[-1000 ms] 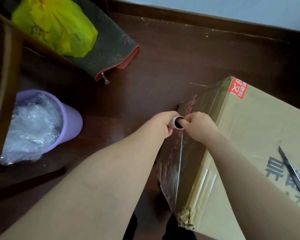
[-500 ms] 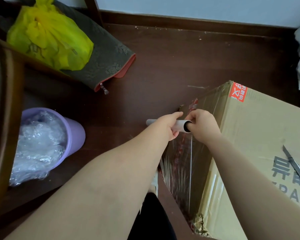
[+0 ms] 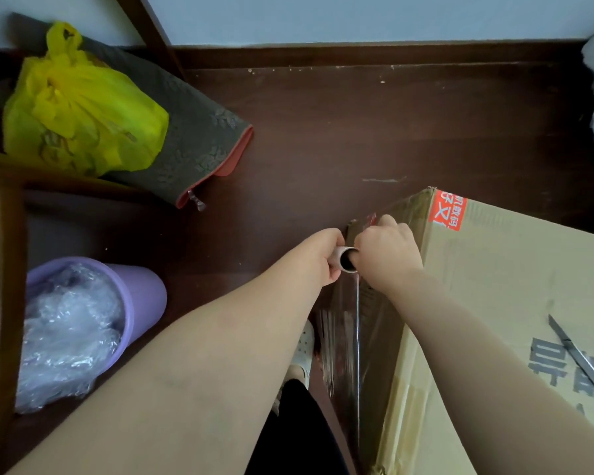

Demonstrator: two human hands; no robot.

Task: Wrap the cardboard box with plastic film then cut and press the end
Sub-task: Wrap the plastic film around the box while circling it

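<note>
Cardboard box (image 3: pixel 494 303) sat on the dark wood floor (image 3: pixel 323 138), lower right of view, red label at its far top corner. Both hands were at the box's far left corner, just beside its side face. Left hand (image 3: pixel 323 255) was curled round the left part of the film roll (image 3: pixel 347 258), and right hand (image 3: pixel 388 255) was clamped on its right end, with a digit at the open tube mouth. Hands were close together, and only a short bit of tube showed between them.

Plastic film (image 3: pixel 343 354) ran from the roll toward the viewer along the box's left side, shiny and streaked, lying against the cardboard. How tightly it clung low down could not be told. Both forearms reached in from the bottom of frame, the right one over the box top.

A thin dark cutter (image 3: pixel 578 359) lay flat on the box top, well apart from the hands. A white shoe (image 3: pixel 302 347) showed beside the film. A purple bin (image 3: pixel 144 293) at left held crumpled clear plastic (image 3: pixel 66 337). At upper left, a yellow bag (image 3: pixel 79 111) rested on a grey-green mat (image 3: pixel 199 142).
</note>
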